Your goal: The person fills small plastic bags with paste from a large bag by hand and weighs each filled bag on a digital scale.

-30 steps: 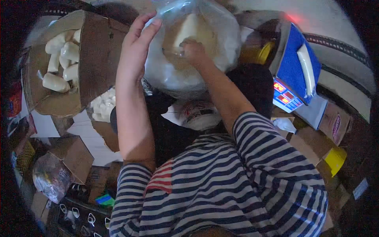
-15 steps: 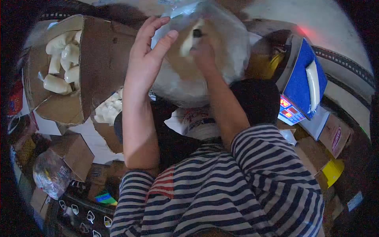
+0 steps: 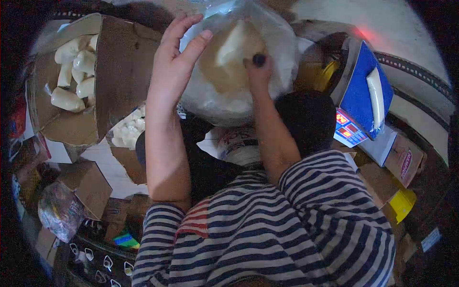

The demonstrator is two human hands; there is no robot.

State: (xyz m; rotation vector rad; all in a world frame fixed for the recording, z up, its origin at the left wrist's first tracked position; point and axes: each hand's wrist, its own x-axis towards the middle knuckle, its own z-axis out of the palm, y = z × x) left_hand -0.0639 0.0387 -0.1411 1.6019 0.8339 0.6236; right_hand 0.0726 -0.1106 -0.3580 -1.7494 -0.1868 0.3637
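A large clear plastic bag (image 3: 282,62) stands open at the top centre, with a tan, grainy content and a pale white patch (image 3: 234,45) inside it. At the bag's left rim my left hand (image 3: 179,52) is raised, thumb and fingers apart, holding nothing. Inside the bag, my right hand (image 3: 259,71) is wrapped round a small dark round object (image 3: 259,60), to the right of the white patch.
On the left, a cardboard box (image 3: 122,71) holds several filled white bags (image 3: 67,99). White pieces (image 3: 129,131) lie below it. A blue-topped scale (image 3: 356,88) with a lit display carries a long white bag (image 3: 376,98) at right. A yellow item (image 3: 403,204) sits lower right.
My right hand has moved right inside the bag, away from the white patch, and the dark object now shows clearly in it. My left hand has shifted slightly right since the earliest frame.
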